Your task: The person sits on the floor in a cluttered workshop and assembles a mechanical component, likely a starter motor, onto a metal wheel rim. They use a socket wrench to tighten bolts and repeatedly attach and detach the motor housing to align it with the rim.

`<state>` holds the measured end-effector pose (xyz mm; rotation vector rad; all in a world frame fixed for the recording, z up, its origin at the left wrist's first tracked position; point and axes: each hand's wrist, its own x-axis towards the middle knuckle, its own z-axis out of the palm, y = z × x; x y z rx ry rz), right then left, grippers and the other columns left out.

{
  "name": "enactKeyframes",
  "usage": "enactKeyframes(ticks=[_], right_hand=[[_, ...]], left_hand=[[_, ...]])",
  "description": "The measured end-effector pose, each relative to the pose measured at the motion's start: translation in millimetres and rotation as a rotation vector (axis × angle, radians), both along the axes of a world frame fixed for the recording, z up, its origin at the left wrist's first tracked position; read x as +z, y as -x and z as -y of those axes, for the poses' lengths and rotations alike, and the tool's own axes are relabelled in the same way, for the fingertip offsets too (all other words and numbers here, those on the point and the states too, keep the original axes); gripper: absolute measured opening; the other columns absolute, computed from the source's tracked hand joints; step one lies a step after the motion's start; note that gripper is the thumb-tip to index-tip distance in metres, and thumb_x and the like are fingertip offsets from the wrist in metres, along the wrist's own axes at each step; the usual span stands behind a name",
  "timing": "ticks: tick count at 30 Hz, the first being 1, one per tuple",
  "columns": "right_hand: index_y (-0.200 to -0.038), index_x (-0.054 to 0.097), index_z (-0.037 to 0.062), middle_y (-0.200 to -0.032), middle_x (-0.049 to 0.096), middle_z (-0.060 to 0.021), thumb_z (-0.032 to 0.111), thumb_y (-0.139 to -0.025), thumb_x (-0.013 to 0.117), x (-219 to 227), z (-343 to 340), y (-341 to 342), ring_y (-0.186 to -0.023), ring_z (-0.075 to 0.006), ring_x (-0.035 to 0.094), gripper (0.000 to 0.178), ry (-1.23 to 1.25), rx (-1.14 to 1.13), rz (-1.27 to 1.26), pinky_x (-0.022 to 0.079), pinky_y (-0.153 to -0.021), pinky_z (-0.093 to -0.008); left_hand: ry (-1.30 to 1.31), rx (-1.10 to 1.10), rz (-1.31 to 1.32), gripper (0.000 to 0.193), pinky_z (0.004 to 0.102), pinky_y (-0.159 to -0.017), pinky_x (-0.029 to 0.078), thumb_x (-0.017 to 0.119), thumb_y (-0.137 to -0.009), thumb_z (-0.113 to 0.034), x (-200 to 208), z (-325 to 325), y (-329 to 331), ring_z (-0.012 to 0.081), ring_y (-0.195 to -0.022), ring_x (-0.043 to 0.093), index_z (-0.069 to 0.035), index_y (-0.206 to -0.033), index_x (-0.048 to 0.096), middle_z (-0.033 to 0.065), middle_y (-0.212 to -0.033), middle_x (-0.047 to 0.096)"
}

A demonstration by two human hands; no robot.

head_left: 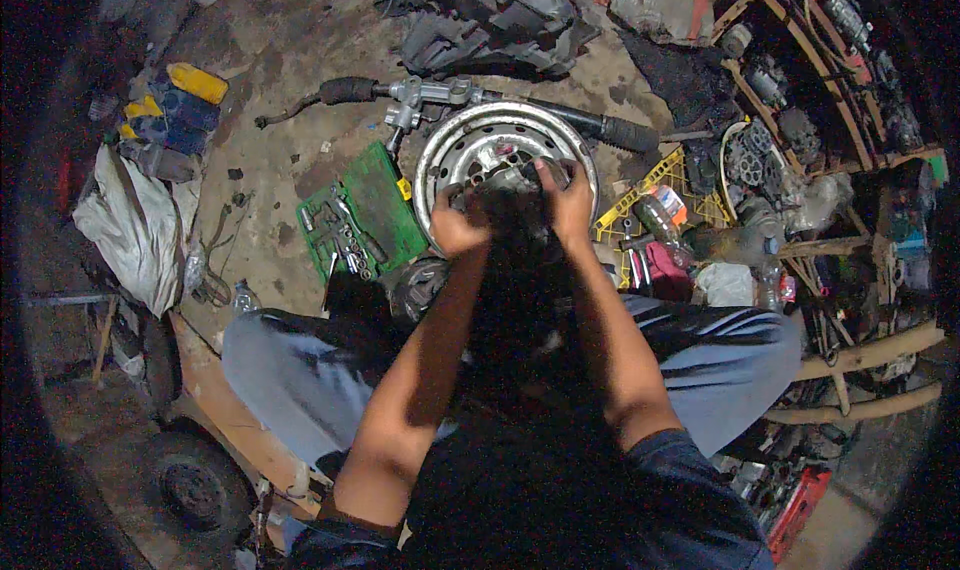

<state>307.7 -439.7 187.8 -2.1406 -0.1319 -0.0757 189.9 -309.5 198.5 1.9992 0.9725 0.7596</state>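
A silver steel wheel rim (505, 116) lies flat on the floor in front of me. Over its middle is a dark, greasy metal part (515, 182), held between my two hands. My left hand (458, 226) closes on the part's left side, its fingers partly in shadow. On the other side my right hand (567, 202) grips it, thumb on top and fingers round the outer edge. The part's lower portion is lost in deep shadow, so its exact kind cannot be told.
Left of the rim is an open green socket set case (375, 205). A steering rack (440, 92) lies behind the rim; a black plastic part (495, 25) sits farther back. At right are a yellow crate (655, 185) and a wooden rack (820, 245). A tyre (195, 480) is lower left.
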Motion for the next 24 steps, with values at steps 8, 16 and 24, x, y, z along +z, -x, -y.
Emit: enactKeyframes(ticks=[8,16,24], right_hand=[[-0.098,0.075,0.0043,-0.090,0.074,-0.0163,0.041,-0.083,0.077,16,4,-5,-0.085,-0.0276,0.073,0.039,0.030,0.138,-0.100,0.054,-0.080,-0.0374],[-0.100,0.075,0.0050,-0.089,0.074,-0.0144,0.030,-0.082,0.079,15,-4,0,-0.082,-0.0238,0.073,0.031,-0.106,0.127,-0.113,0.054,-0.076,-0.0332],[-0.112,0.071,0.0001,-0.105,0.072,-0.0210,0.032,-0.087,0.074,0,-4,-2,-0.096,-0.0246,0.070,0.040,0.126,0.010,-0.185,0.051,-0.088,-0.0342]], left_hand=[[0.287,0.127,-0.304,0.028,0.0440,-0.085,0.050,0.058,-0.089,-0.020,36,1,-5,0.0408,-0.093,0.067,-0.001,-0.105,0.071,0.0241,-0.098,0.070],[0.267,-0.023,-0.031,0.026,0.0418,-0.088,0.050,0.058,-0.091,-0.017,9,-3,7,0.0384,-0.098,0.067,0.001,-0.106,0.070,0.0213,-0.101,0.071],[-0.064,0.026,0.035,0.021,0.0441,-0.088,0.051,0.060,-0.088,-0.015,-13,-5,7,0.0353,-0.098,0.067,0.000,-0.099,0.070,0.0190,-0.103,0.070]])
